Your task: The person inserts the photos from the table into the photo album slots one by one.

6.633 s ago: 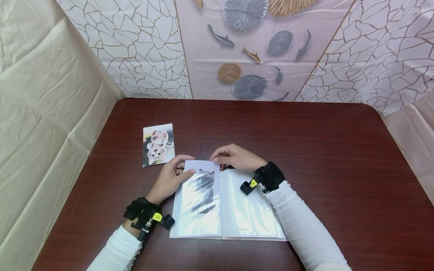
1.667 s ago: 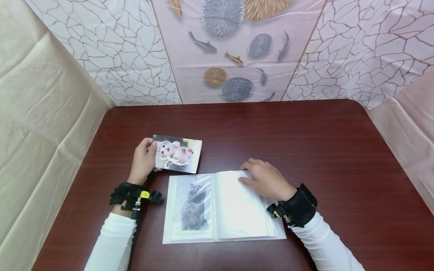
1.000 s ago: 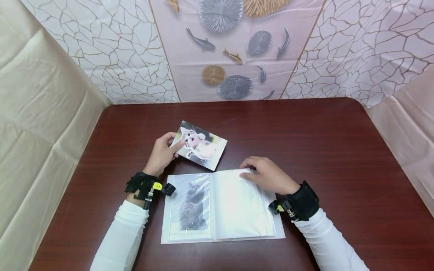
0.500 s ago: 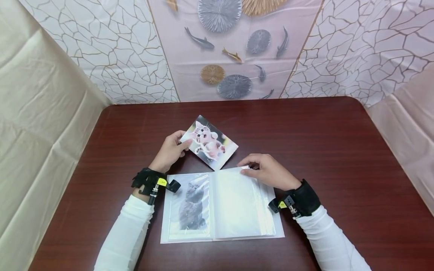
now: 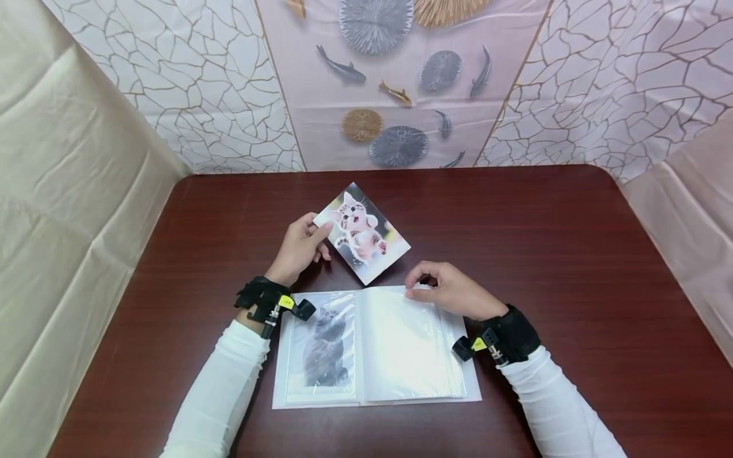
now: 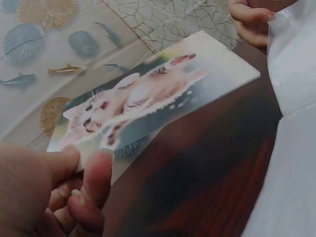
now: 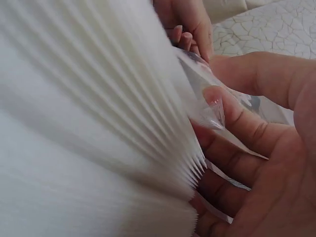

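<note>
A glossy photo [image 5: 364, 236] of a pink-and-white kitten is pinched at its left corner by my left hand [image 5: 299, 248], between thumb and fingers. It is held tilted beyond the top edge of an open photo album [image 5: 471, 388]. In the left wrist view the photo [image 6: 143, 98] slants away from the fingertips. On the album's left page, a picture of a grey cat [image 5: 325, 356] lies under clear film. My right hand [image 5: 455, 291] pinches the top edge of the blank right-hand clear sleeve [image 5: 409, 356]. The right wrist view shows a lifted film corner [image 7: 215, 116] at those fingers.
The album lies on a dark red-brown table [image 5: 572, 273], near its front. Behind the table hangs a patterned cloth [image 5: 401, 102]. A cream cloth [image 5: 86, 210] hangs along the left side. Stacked album leaves [image 7: 148, 98] fan out in the right wrist view.
The left hand picked the kitten photo up from the table, brought it right and turned it towards upright above the album. The right hand has stayed at the right page's top edge lately.
</note>
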A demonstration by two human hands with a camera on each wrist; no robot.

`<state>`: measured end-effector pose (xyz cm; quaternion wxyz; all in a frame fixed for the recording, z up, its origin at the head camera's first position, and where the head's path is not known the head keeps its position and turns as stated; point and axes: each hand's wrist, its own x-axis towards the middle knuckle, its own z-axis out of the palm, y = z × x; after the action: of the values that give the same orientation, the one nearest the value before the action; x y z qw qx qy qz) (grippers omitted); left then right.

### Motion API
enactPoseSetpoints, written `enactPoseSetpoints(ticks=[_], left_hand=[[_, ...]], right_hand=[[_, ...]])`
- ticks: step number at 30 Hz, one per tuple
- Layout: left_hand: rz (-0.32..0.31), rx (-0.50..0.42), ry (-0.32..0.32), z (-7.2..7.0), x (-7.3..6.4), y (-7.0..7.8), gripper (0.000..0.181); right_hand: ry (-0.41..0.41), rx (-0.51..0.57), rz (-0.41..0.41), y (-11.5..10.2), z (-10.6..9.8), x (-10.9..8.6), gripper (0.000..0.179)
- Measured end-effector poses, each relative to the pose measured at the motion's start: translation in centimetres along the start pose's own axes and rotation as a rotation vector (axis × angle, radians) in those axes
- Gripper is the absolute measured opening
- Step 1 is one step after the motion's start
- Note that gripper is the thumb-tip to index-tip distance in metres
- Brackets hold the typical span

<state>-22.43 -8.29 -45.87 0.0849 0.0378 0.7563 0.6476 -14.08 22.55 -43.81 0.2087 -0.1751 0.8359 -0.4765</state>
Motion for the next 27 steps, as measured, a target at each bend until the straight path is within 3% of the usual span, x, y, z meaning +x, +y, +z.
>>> enactPoseSetpoints(ticks=[9, 21, 27], left_hand=[[0.037, -0.017, 0.057, 0.9, -0.3, -0.2, 0.031], [0.149, -0.001, 0.075, 2.3, 0.6, 0.3, 0.025], [0.171, 0.015, 0.056, 2.9, 1.1, 0.6, 0.022]], right_hand=[[-0.032, 0.04, -0.005, 0.4, -0.2, 0.2, 0.004], [0.03, 0.12, -0.062, 0.5, 0.0, 0.2, 0.007], [0.031, 0.135, -0.056, 0.3, 0.1, 0.3, 0.006]])
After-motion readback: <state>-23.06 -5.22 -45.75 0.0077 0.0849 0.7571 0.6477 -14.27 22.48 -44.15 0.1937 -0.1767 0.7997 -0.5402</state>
